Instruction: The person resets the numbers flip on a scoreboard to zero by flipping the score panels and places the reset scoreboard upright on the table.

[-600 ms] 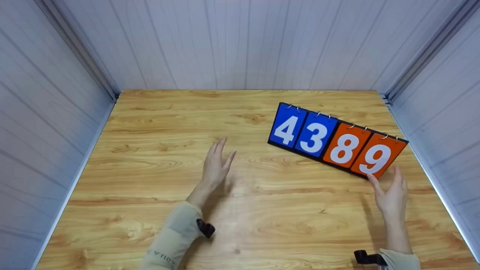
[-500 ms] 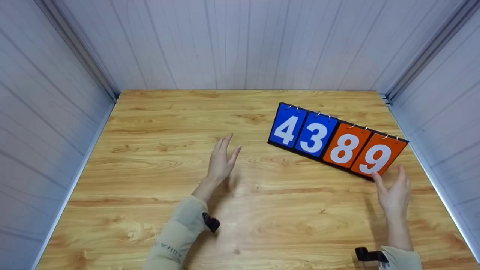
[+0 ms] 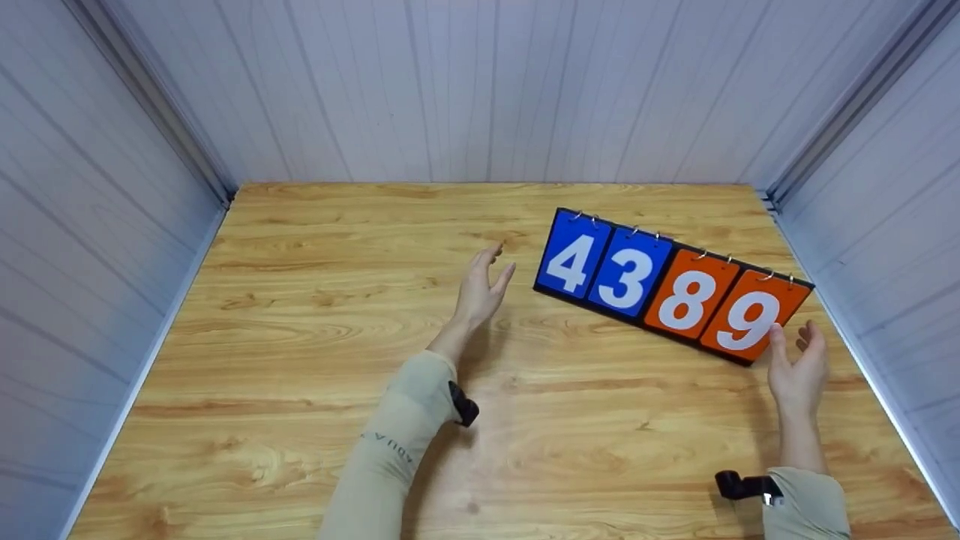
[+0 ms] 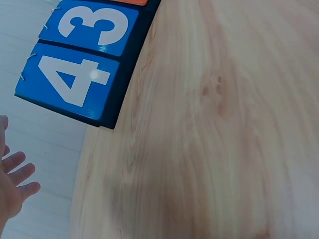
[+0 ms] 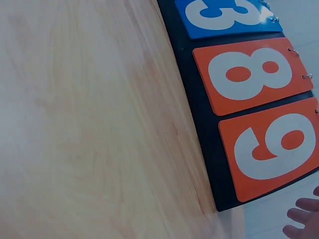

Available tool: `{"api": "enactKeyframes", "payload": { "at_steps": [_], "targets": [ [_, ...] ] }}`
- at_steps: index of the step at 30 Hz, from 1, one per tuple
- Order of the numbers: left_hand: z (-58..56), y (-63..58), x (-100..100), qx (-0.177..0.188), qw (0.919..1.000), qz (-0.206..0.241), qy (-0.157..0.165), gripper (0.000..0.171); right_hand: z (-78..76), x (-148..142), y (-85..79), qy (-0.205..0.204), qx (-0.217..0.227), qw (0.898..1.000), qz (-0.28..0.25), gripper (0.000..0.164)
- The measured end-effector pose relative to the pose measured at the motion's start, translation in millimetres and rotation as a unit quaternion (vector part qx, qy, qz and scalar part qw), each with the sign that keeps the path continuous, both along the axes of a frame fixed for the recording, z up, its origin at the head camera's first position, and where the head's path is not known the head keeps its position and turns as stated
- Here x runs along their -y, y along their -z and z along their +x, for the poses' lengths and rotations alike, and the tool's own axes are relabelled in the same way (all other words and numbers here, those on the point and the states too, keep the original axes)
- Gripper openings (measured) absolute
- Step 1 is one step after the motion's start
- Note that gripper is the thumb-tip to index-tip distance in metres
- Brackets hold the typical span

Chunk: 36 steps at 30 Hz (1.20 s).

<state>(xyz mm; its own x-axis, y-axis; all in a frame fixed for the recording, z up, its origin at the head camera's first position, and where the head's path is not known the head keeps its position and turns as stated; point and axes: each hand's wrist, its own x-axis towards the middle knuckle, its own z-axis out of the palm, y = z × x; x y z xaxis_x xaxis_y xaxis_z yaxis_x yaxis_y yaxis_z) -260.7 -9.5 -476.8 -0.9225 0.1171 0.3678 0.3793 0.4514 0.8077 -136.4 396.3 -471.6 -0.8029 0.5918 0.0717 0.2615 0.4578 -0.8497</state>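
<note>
A black flip scoreboard stands tilted back at the right of the table. Its two blue cards read 4 and 3, and its two orange cards read 8 and 9, hung on metal rings. My left hand is left of the board's blue end, fingers spread and holding nothing. At the other end, my right hand is beside the lower right corner. Its thumb overlaps the edge of the 9 card in the head view, and its fingers are loosely bent. In the left wrist view, the left fingers are apart from the blue 4 card.
The wood-grain table runs back to a white panelled wall. More panels rise along its left and right sides. The board's right end is close to the right-hand wall. A black wrist mount sits on each sleeve.
My left hand has moved forward and to the right, closer to the scoreboard's blue end. The right hand has shifted slightly forward and right along the corner. The cards show the same numbers.
</note>
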Motion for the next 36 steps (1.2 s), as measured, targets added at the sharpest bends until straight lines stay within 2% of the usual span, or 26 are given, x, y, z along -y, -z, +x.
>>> {"api": "enactKeyframes", "payload": {
  "at_steps": [8, 16, 27, 36],
  "targets": [
    [-21.9, -2.9, -22, 0.062, 0.9972, 0.040, 0.010, 0.043, -14.0, -6, 5.5, 0.033, -0.008, 0.998, -0.044, 0.059],
    [-37.3, -11.7, -44, 0.141, 0.9865, 0.083, 0.011, 0.040, -25.9, -6, 8.4, 0.045, -0.013, 0.998, -0.051, 0.054],
    [-42.8, -19.0, -69, 0.151, 0.9821, 0.108, 0.033, 0.034, -27.5, -5, 9.2, 0.062, -0.020, 0.998, -0.020, 0.048],
    [-45.4, -16.0, -74, 0.162, 0.9787, 0.126, 0.002, 0.029, -27.9, -3, 13.9, 0.084, -0.052, 0.995, -0.013, 0.040]
  ]
}}
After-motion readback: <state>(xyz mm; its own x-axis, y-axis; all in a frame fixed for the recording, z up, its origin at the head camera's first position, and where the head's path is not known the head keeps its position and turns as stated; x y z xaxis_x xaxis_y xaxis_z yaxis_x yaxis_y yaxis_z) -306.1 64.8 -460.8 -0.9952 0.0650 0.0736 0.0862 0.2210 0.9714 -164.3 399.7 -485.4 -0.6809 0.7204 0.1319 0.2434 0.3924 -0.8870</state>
